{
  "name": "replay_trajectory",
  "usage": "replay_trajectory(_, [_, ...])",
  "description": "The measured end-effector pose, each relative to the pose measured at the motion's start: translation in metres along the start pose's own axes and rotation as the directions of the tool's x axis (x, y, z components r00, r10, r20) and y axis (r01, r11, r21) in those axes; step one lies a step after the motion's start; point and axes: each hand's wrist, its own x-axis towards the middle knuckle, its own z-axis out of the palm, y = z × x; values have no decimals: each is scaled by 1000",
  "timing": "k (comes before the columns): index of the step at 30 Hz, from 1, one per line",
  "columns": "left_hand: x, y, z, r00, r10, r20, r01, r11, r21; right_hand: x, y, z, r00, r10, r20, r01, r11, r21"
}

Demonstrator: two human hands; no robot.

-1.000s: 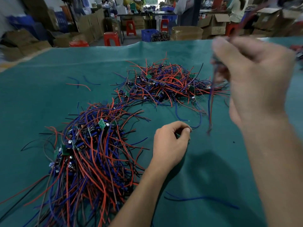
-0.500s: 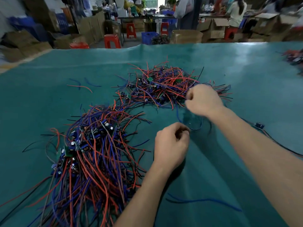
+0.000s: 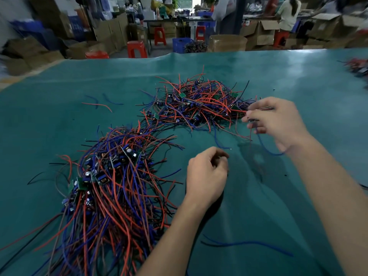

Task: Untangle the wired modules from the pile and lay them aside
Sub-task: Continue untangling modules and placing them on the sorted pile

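desk (image 3: 278, 76): we see a smooth teal sheet, faintly glossy, with soft sheen near its far edge | wired modules (image 3: 111, 176): we see red, blue and black plastic-sheathed leads, smooth; small green circuit boards, matt | boxes (image 3: 260, 34): we see brown cardboard, matt | stools (image 3: 136, 48): we see red plastic, slightly shiny

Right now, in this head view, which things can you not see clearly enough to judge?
- Right hand: what it pinches at the far pile is blurred by motion.
- Left hand: curled fingers hide whether it holds anything.
- Near pile: cut by the bottom edge.
- Wires at the right edge: blurred and cut off.
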Motion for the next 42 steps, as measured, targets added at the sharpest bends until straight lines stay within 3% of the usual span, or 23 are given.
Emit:
replay_trajectory(2, [0, 2, 1, 1000, -18, -12, 17, 999, -51, -19, -12, -8, 988, 97, 124, -136, 923, 360])
replay_trajectory(4, [0, 1, 0, 999, -25, -21, 23, 995, -101, -36, -18, -11, 957, 112, 268, -250, 788, 563])
replay_trajectory(6, [0, 1, -1, 1000, -17, -24, 14, 993, -116, -50, -15, -6, 917, 82, 391, -336, 687, 644])
replay_trajectory(9, [-1, 3, -3, 998, -67, 12, 68, 967, -247, -62, 2, 15, 893, 122, 433, -394, 676, 623])
replay_trajectory(13, [0, 3, -3, 999, -30, 34, 36, 973, -229, -65, 20, 39, 933, 259, 250, -358, 739, 570])
replay_trajectory(22, [1, -2, -2, 999, -21, -30, 15, 984, -176, -66, 26, 43, 952, 187, 243, -295, 776, 558])
replay_trajectory(26, [2, -1, -2, 1000, -20, -22, 17, 993, -121, -59, 33, 34, 988, 121, 96, -147, 927, 345])
replay_trajectory(31, [3, -2, -2, 1000, -2, -8, 2, 999, -49, -50, 42, 25, 996, -69, -50, 75, 989, 127])
replay_trajectory(36, [2, -3, -2, 999, 1, 37, 1, 999, -40, -41, 48, 5, 927, -254, -275, 231, 966, -113])
replay_trajectory(42, [0, -2, -2, 998, 0, 61, 2, 999, -46, -33, 51, -26, 745, -283, -604, 269, 956, -116])
